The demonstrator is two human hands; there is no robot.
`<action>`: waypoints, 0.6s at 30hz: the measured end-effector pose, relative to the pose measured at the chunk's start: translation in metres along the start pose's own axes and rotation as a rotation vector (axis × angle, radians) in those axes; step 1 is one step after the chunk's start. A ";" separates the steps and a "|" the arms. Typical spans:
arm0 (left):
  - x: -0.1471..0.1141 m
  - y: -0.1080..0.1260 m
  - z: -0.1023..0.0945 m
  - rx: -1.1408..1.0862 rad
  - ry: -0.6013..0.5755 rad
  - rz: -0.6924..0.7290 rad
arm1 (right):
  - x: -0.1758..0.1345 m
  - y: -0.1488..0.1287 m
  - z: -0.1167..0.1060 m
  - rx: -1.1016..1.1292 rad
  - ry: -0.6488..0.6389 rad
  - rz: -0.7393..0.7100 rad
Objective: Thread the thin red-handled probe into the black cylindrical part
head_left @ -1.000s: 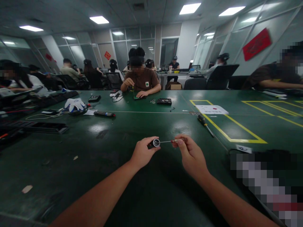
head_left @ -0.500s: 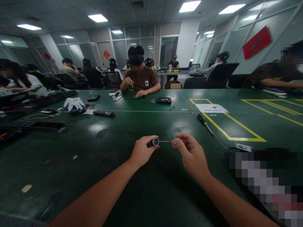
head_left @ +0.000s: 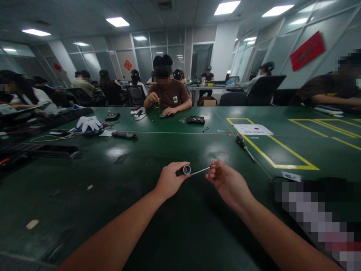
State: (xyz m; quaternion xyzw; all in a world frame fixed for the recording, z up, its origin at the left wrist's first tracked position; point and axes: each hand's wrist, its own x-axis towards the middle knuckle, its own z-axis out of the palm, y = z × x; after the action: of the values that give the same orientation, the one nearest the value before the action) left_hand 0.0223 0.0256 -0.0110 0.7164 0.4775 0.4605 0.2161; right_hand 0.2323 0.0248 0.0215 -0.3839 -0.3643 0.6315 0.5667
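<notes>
My left hand grips a short dark cylinder, its round, silver-rimmed open end turned toward me and to the right. The exact kind of this cylinder I cannot make out. In my right hand is a small screwdriver with a clear and red handle, pinched between the fingers. Its thin metal shaft points left and slightly down, the tip just below and right of the cylinder's rim. Whether the tip touches the left fingers cannot be told. Both hands are over the green table.
A black-and-yellow screwdriver lies to the right, near a white sheet. White-and-blue gloves and a dark cylindrical tool lie to the left. Across the table a person works at a circuit board. A pixelated object fills the lower right.
The screwdriver's tip has come out of the cylinder's opening and dropped to its lower right. My right hand has turned and tilted the shaft; my left hand stays nearly still.
</notes>
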 end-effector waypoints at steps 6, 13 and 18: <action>0.001 0.000 0.001 0.009 0.002 -0.074 | -0.005 0.005 -0.001 -0.287 0.079 -0.331; -0.001 -0.002 0.003 0.003 0.009 -0.084 | -0.017 0.003 0.001 -0.742 0.015 -0.579; 0.000 -0.005 0.002 0.014 0.019 -0.084 | -0.026 -0.002 0.002 -1.058 -0.126 -0.733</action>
State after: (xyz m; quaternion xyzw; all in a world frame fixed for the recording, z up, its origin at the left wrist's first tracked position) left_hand 0.0216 0.0278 -0.0158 0.6928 0.5122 0.4546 0.2258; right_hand 0.2324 -0.0006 0.0258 -0.4242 -0.7663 0.1534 0.4575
